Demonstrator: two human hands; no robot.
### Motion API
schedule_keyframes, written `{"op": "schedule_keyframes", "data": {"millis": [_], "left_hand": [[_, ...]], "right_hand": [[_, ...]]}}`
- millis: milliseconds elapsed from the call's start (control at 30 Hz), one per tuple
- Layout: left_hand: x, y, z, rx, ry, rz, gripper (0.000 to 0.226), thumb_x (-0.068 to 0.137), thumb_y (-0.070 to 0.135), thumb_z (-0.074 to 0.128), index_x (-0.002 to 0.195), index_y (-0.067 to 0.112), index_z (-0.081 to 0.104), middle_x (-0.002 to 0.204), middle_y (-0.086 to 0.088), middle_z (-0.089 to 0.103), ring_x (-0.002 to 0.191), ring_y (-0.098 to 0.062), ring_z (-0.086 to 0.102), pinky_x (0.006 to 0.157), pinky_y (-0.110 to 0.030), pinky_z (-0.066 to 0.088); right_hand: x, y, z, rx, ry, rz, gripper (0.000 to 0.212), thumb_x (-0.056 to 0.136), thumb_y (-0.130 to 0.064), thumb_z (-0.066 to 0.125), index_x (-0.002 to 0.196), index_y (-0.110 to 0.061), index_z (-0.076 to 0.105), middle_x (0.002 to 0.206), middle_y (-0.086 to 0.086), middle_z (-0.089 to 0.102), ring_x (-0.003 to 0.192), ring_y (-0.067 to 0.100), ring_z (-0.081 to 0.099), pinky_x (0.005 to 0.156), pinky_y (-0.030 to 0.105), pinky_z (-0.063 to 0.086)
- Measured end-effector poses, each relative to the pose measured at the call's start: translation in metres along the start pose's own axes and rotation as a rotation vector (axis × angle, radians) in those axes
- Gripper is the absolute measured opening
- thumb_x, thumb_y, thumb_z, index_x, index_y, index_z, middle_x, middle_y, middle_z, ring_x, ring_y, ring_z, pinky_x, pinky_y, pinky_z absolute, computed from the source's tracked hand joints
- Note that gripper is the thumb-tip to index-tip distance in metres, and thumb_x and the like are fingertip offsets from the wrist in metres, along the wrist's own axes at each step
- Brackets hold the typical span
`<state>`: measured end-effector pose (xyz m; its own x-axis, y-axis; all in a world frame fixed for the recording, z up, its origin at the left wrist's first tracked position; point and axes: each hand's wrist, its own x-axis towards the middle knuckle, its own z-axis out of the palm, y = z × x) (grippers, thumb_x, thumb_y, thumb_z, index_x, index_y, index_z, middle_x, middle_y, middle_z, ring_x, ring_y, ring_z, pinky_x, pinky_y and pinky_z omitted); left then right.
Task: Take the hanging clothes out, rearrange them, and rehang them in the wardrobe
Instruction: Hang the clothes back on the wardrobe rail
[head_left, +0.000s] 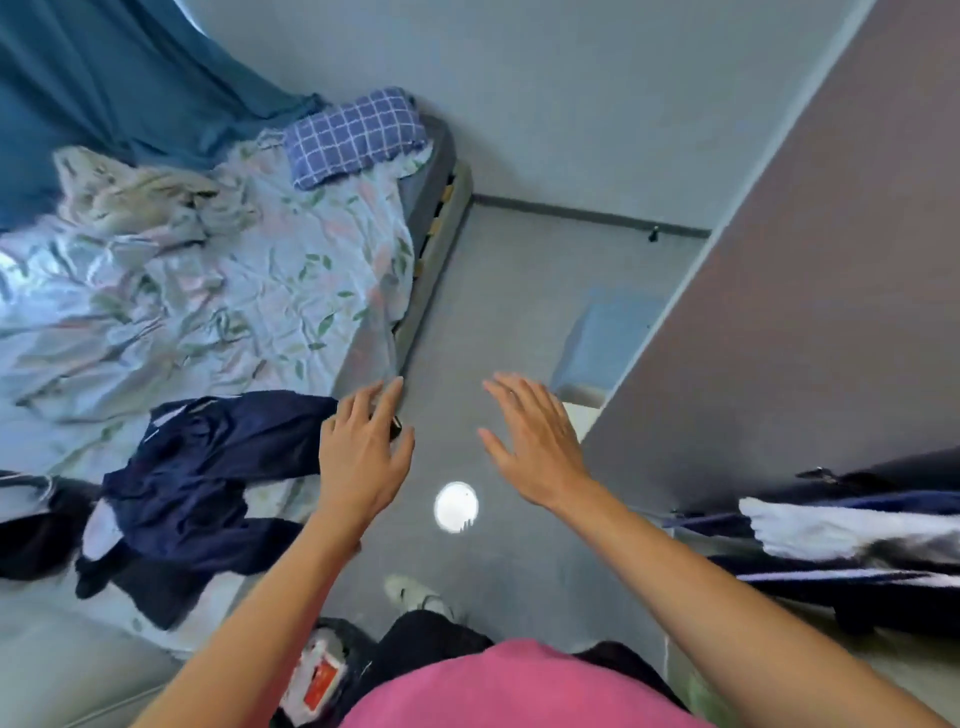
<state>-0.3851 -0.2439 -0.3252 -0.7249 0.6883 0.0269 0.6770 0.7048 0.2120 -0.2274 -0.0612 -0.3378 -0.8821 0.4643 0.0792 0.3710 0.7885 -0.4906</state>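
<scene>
A single wide-angle view is given, taken from the person's head and aimed steeply down and forward. The left hand (363, 457) and right hand (535, 447) are seen close, near the centre, with the floor (498, 291) well below. The bed (218, 280) is caught at the left edge and the wardrobe (810, 291) at the right. Straight lines are bowed by the lens.

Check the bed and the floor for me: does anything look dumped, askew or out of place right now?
Yes. Dark navy clothes lie in a crumpled heap on the bed, spilling over its near edge rather than hanging. The floral sheet is rumpled too. Both hands, left hand and right hand, are open above the floor.
</scene>
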Motion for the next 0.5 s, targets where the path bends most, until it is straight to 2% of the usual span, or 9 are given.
{"op": "schedule_keyframes", "data": {"millis": [133,300,500], "left_hand": [[-0.002,-0.095,-0.013,-0.005,0.005,-0.168,0.062,0.098,0.046,0.049,0.156,0.024,0.045,0.152,-0.005,0.05,0.139,-0.031,0.044,0.104,-0.049,0.043],[-0.007,-0.211,-0.031,0.004,-0.006,-0.332,0.066,0.097,0.05,0.044,0.159,0.026,0.042,0.156,-0.003,0.047,0.143,-0.028,0.041,0.107,-0.049,0.042],[-0.021,-0.318,-0.049,-0.046,0.073,-0.573,0.062,0.102,0.043,0.056,0.159,0.023,0.042,0.156,-0.004,0.047,0.145,-0.027,0.039,0.111,-0.05,0.043]], "right_hand": [[0.066,-0.07,0.045,0.014,-0.077,-0.104,0.06,0.101,-0.043,0.058,0.154,-0.021,0.045,0.159,0.001,0.044,0.147,0.024,0.037,0.12,0.043,0.032],[0.141,-0.17,0.113,0.053,-0.168,-0.262,0.06,0.101,-0.046,0.054,0.154,-0.019,0.045,0.159,0.002,0.043,0.147,0.023,0.035,0.124,0.044,0.028],[0.207,-0.267,0.182,0.079,-0.288,-0.443,0.058,0.101,-0.045,0.054,0.151,-0.017,0.047,0.153,0.001,0.046,0.142,0.023,0.039,0.121,0.044,0.032]]}}
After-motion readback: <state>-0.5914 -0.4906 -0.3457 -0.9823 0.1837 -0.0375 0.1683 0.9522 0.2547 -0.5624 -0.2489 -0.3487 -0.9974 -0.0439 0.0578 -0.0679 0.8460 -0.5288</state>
